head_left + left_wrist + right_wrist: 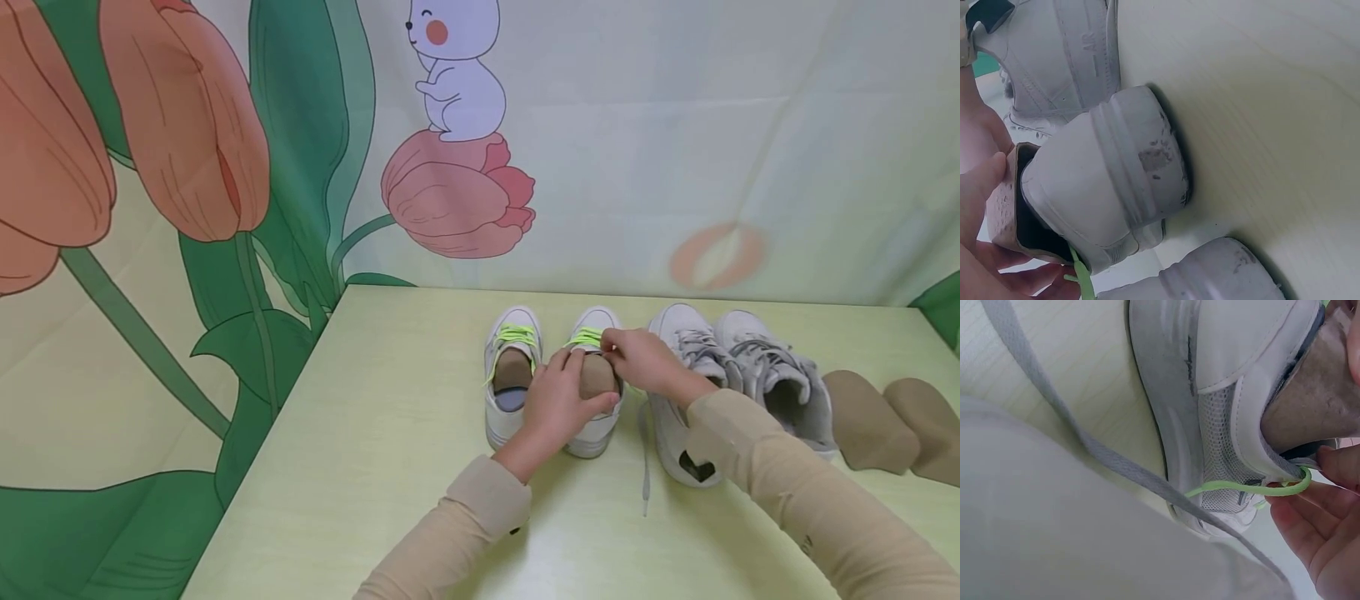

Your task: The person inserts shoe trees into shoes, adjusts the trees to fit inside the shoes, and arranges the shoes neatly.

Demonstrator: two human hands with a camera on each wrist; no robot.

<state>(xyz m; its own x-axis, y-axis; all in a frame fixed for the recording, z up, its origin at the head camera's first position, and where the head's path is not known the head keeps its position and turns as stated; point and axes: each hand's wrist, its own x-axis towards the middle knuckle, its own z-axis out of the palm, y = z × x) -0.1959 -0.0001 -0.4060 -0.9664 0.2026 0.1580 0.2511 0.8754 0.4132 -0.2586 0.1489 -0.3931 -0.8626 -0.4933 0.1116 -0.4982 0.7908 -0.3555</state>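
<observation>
A white sneaker with neon-green laces (588, 440) stands toe-away, a brown shoe insert (598, 377) filling its opening. My left hand (558, 396) grips that insert; in the left wrist view the thumb (999, 167) lies on its heel end and the fingers curl at its far side. At the lace end of the opening, my right hand (643, 358) pinches the edge of the shoe's tongue (1310, 464) between thumb and finger. A green lace (1229, 486) loops beside those fingertips. The toe end of the insert is hidden inside the shoe.
To the left stands the matching sneaker (495, 417), with another brown insert (513, 369) inside. A larger white pair with grey laces (667, 433) stands close on the right, one lace (645, 467) trailing on the table. Two loose brown inserts (870, 421) lie at the far right.
</observation>
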